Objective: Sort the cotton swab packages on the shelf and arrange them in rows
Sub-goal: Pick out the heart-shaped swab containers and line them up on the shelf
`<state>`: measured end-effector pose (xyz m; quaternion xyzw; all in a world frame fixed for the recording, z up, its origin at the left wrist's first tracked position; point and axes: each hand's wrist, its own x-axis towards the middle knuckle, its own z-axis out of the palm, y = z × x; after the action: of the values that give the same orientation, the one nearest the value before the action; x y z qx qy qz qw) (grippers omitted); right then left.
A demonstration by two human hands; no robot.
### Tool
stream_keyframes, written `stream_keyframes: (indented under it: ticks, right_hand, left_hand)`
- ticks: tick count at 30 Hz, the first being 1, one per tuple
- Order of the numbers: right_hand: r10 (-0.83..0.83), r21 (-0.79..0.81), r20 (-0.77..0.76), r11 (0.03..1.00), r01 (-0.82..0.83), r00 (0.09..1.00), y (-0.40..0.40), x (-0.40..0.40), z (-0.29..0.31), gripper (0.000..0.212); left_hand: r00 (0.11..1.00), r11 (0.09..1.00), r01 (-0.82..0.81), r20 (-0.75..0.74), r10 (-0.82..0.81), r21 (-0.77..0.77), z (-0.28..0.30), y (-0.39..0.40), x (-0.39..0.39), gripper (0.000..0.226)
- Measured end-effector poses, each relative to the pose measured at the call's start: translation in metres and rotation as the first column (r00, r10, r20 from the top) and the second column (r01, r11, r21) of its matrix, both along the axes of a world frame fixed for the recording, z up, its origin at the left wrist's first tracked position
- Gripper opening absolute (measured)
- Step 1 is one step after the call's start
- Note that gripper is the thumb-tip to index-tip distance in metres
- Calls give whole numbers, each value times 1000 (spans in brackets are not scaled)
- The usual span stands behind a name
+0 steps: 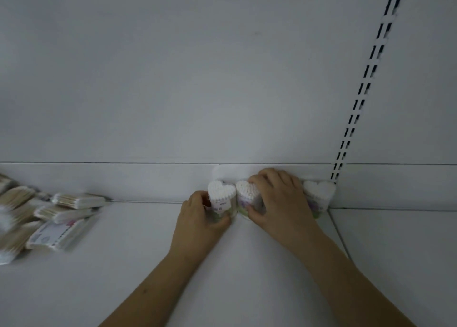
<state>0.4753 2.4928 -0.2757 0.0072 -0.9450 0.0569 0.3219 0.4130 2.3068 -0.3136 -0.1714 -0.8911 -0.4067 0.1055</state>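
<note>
**Heart-shaped tubs lining up at the back wall**

On the white metal shelf (pixel 222 277), three clear heart-shaped tubs of white cotton swabs stand upright in a row against the back panel (pixel 173 79). The left hand (pixel 197 218) curls its fingers round the leftmost tub (pixel 220 195), gripping it at the side. The right hand (pixel 277 200) lies over the middle tub (pixel 244 194), thumb hooked on its front and fingers draped across the top, so it holds that one too. The third tub (pixel 319 193) stands apart in the corner, by the slotted upright rail (pixel 366 84), untouched.

Well to the left lies a loose heap of flat clear packs of wooden-stick swabs (pixel 49 215), overlapping and askew, not yet sorted.

The risk, as I judge it: the tubs are tall and light, so pressing the two together too hard could tip one forward or skew the row. Whatever lies under the right palm is hidden, so a tub there might be knocked unseen.
</note>
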Motion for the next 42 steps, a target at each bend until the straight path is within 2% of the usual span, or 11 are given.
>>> stream_keyframes:
  ticks: [5,9,16,24,28,30,32,35,39,42]
  right_hand:
    - [-17,-12,-7,1000,17,1000,2,2,0,42]
    - [-21,-31,11,999,22,1000,3,2,-1,42]
    - [-2,-49,22,999,3,1000,4,4,-2,42]
    - [2,-45,49,999,1,999,0,6,1,45]
    - [70,-145,10,987,-68,997,-2,10,11,52]
    - [103,-239,-61,964,-114,993,-11,10,25,51]
    - [141,-293,-141,940,-178,980,-27,6,45,48]
    - [262,-317,-221,892,-323,940,-65,-12,82,48]
    - [435,-321,-229,811,-489,871,-138,-56,116,46]
    - [544,-321,-199,750,-578,816,-204,-90,124,47]
  left_hand:
    - [999,999,-33,-12,33,-16,0,3,0,48]
    - [999,1000,-1,-45,1,-8,-2,4,-1,58]
    - [999,999,-39,-12,39,-22,0,8,0,50]
    - [985,972,-119,-146,89,-205,-1,16,1,54]
    - [992,956,-52,-124,16,-288,-2,12,1,78]
    - [998,944,25,-49,-43,-328,3,1,6,91]
    - [999,948,53,7,-54,-314,14,-19,14,90]
    - [997,972,6,-77,-25,-235,34,-55,33,70]
    - [993,995,-99,-74,97,-28,48,-115,54,60]
    - [975,983,-181,-128,183,27,46,-170,59,57]
